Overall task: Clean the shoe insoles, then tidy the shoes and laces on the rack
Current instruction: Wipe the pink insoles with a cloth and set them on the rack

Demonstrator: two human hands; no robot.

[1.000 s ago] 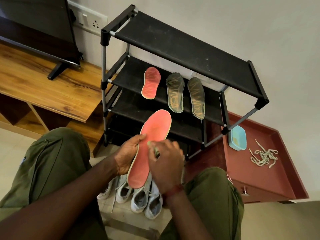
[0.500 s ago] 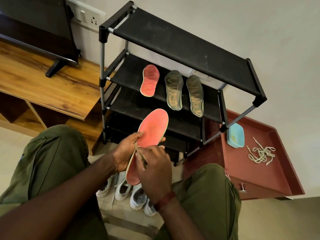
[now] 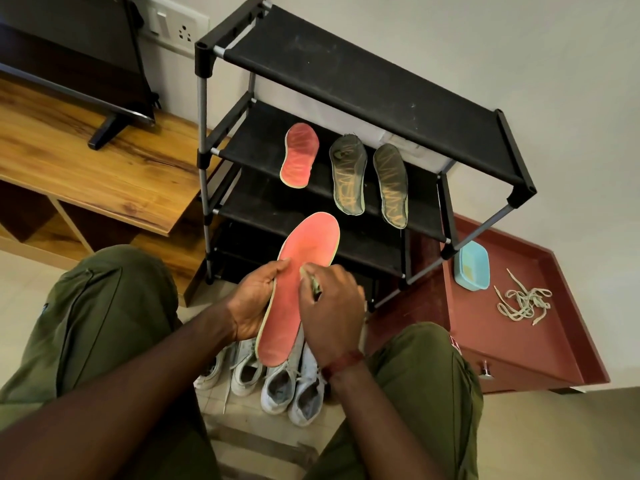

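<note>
Left hand (image 3: 254,301) grips pink insole (image 3: 298,271) by its side edge, face up over sneakers (image 3: 277,386), so right hand (image 3: 334,317) pinching greenish scrubber (image 3: 314,285) can rub it; cleaned insoles (image 3: 348,174) at rack (image 3: 346,64) second-shelf front edge

Trousers (image 3: 104,323): olive-green fabric on both legs, at 8 and 5 o'clock. Stitched pocket seam (image 3: 93,271) on the left thigh. Reddish-brown band (image 3: 343,362) around the right wrist. Small red-and-white patch (image 3: 454,342) at the right knee. Forearms bare.
</note>
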